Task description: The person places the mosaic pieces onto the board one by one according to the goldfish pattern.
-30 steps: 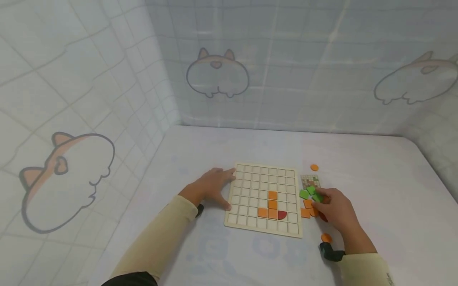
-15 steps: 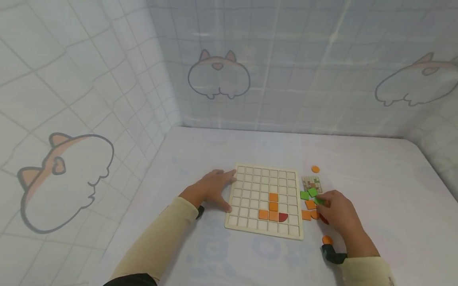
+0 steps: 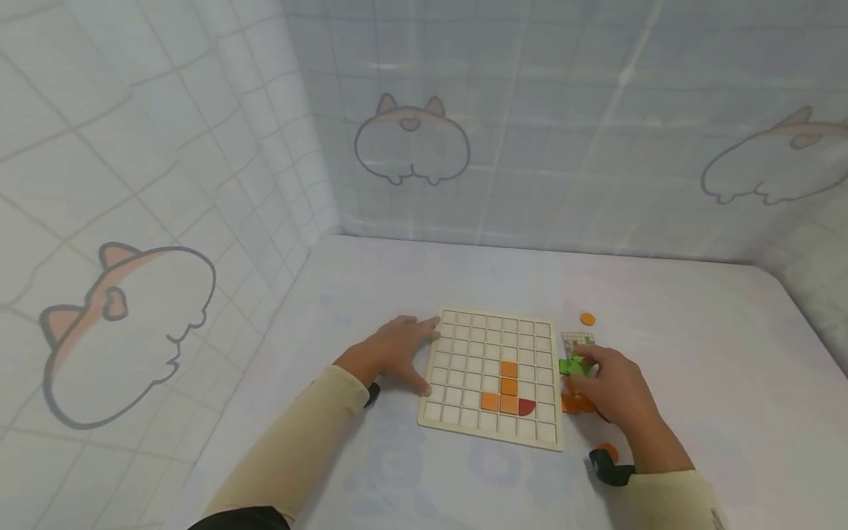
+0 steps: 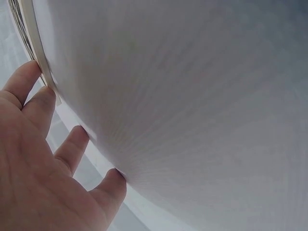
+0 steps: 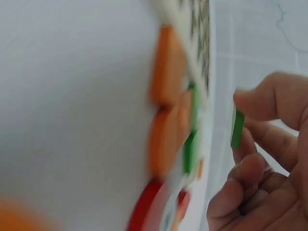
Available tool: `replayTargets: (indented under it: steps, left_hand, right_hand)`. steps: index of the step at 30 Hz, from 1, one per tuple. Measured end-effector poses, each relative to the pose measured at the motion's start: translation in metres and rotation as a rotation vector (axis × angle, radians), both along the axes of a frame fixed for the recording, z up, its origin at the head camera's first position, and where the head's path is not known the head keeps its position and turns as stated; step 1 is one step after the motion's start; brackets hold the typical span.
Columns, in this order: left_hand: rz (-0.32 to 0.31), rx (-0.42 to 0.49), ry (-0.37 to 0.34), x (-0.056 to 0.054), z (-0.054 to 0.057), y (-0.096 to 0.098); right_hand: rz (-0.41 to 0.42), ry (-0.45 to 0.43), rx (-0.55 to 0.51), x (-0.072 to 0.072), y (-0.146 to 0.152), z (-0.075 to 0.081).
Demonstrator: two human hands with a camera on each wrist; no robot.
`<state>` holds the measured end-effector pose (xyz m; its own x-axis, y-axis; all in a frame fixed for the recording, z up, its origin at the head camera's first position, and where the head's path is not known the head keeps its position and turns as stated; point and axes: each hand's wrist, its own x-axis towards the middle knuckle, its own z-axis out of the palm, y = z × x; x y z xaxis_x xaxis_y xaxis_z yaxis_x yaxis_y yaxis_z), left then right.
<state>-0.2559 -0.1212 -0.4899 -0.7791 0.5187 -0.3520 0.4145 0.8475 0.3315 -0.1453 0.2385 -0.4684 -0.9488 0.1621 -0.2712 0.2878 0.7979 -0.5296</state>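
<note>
In the head view a pale square grid board (image 3: 457, 375) lies on the table. Several orange square tiles (image 3: 509, 386) sit in its cells, with a red rounded piece (image 3: 526, 407) beside them. My left hand (image 3: 395, 353) is at the board's left edge, thumb and fingers spread against it. Right of the board, my right hand (image 3: 616, 386) is over the loose pieces. Between thumb and finger it pinches a green square tile (image 5: 237, 129), clear in the right wrist view. Other green tiles (image 5: 191, 151) and orange pieces (image 5: 168, 67) lie close by, partly hidden from the head camera by this hand.
A small pattern card (image 3: 575, 338) lies just beyond the right hand. Farther back is an orange disc (image 3: 587, 319); another orange piece (image 3: 609, 451) lies by the right wrist. Tile-patterned walls (image 3: 530, 162) enclose the table's far and left sides.
My right hand has lifted a green tile off the pile and shifted slightly left, toward the board. The left hand stays at the board's edge. The pieces on the board are unchanged.
</note>
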Motion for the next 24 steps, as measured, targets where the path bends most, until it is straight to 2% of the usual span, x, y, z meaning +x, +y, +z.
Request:
replayTargets:
  steps: [4,9,13,18,24]
  left_hand:
    - [0.013,0.013,-0.016,0.003,0.003,-0.001]
    - [0.024,0.012,-0.019,0.004,0.007,-0.001]
    - [0.0,0.006,-0.013,0.004,0.009,0.0]
    - [-0.02,-0.012,-0.007,0.004,0.009,0.001]
    - [-0.005,-0.004,-0.012,0.003,0.01,-0.001]
  right_hand:
    - [0.038,0.028,-0.046,-0.009,-0.018,0.003]
    - [0.144,0.038,-0.035,-0.025,-0.036,0.0]
    - [0.201,0.037,-0.005,-0.033,-0.046,-0.003]
    - [0.23,0.038,0.032,-0.041,-0.052,-0.005]
    - [0.199,0.015,0.051,-0.048,-0.059,-0.006]
